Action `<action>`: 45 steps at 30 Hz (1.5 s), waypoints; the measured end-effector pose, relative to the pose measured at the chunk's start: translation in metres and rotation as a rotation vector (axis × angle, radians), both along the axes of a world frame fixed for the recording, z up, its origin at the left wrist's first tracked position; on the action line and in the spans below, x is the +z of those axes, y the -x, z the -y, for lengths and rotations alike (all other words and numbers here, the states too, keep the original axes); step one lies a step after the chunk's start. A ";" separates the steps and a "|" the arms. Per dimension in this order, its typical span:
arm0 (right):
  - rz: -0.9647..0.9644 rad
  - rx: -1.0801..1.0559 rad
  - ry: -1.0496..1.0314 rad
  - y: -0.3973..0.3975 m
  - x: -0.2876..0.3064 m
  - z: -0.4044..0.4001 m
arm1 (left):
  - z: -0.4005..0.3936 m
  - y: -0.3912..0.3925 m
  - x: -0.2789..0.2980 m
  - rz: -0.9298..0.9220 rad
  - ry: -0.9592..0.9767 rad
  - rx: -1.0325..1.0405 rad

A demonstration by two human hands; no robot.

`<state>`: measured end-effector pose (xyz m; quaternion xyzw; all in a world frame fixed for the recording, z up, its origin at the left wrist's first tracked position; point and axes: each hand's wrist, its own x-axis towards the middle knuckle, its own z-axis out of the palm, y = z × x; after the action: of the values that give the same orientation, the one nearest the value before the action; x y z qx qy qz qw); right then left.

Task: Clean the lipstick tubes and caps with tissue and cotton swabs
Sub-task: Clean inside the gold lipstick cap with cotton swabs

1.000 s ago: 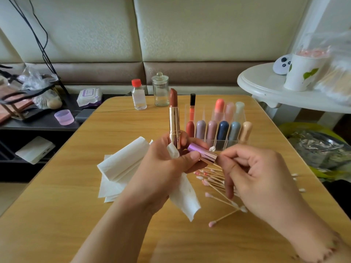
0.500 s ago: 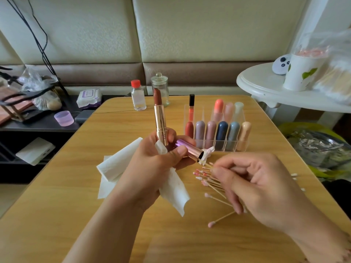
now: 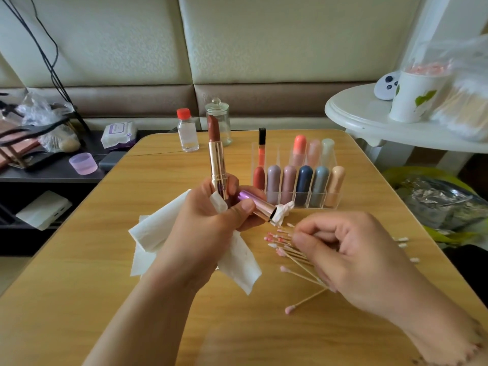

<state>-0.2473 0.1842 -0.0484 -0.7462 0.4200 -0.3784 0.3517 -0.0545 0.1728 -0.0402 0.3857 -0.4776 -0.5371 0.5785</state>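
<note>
Gripped together in the left hand (image 3: 211,220) above the counter (image 3: 87,299): upright lipstick tube (image 3: 217,159), purple cap (image 3: 257,206) stuffed with tissue (image 3: 283,212); right hand (image 3: 351,257) pinching cotton swabs (image 3: 285,247) nearby.

You're looking through a single wide-angle camera on your head, tilted forward and down across the wooden table (image 3: 369,186). It sits close: your forearms rise from the bottom edge and your left hand (image 3: 208,223) and right hand (image 3: 351,252) fill the centre. The table's far edge lies about a third of the way down, and past it you face the cushioned sofa back (image 3: 264,40) head-on. The wide lens bows the edges, pulling in a dark low shelf (image 3: 52,173) at far left and a white round side table (image 3: 369,114) at upper right. There's just this one view, nothing to overlap with.
</note>
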 end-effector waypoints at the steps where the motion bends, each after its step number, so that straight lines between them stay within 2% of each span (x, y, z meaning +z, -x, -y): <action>1: 0.030 0.037 -0.023 0.000 0.002 -0.002 | 0.000 -0.001 0.000 0.007 0.002 0.000; 4: 0.169 -0.009 -0.014 0.002 0.000 0.000 | 0.001 -0.003 0.000 0.033 0.030 -0.013; 6: 0.084 -0.063 0.039 0.000 -0.002 0.001 | 0.001 -0.002 -0.001 0.032 0.034 -0.013; 8: 0.038 -0.016 -0.006 -0.003 -0.001 0.000 | 0.001 0.000 -0.002 0.080 0.044 0.009; 13: 0.089 -0.061 0.037 -0.005 -0.004 0.000 | 0.001 0.001 -0.004 0.059 0.061 -0.037; 16: 0.077 -0.017 -0.022 -0.008 -0.002 -0.002 | 0.001 0.002 -0.003 0.041 0.070 -0.061; 19: 0.177 -0.038 -0.021 -0.009 -0.002 -0.002 | 0.000 0.002 -0.003 0.083 0.078 -0.035; 23: 0.109 -0.048 -0.043 -0.013 -0.002 -0.002 | 0.000 0.004 -0.005 0.086 0.078 -0.043; 27: 0.245 -0.085 -0.065 -0.014 -0.002 -0.004 | 0.000 0.003 -0.004 0.109 0.071 -0.041; 31: 0.141 -0.063 -0.126 -0.017 -0.002 -0.004 | -0.001 0.006 -0.004 0.176 0.074 -0.035; 36: 0.292 -0.137 -0.152 -0.017 -0.005 -0.003 | 0.001 0.005 -0.004 0.172 0.079 -0.039; 41: 0.162 -0.013 -0.151 -0.017 -0.008 -0.002 | 0.000 0.003 -0.006 0.153 0.058 -0.030; 45: 0.312 0.076 -0.175 -0.005 -0.005 0.000 | 0.003 -0.005 -0.003 0.097 0.061 -0.027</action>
<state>-0.2420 0.1838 -0.0530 -0.6604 0.3631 -0.4380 0.4901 -0.0495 0.1699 -0.0432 0.3871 -0.5265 -0.5108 0.5586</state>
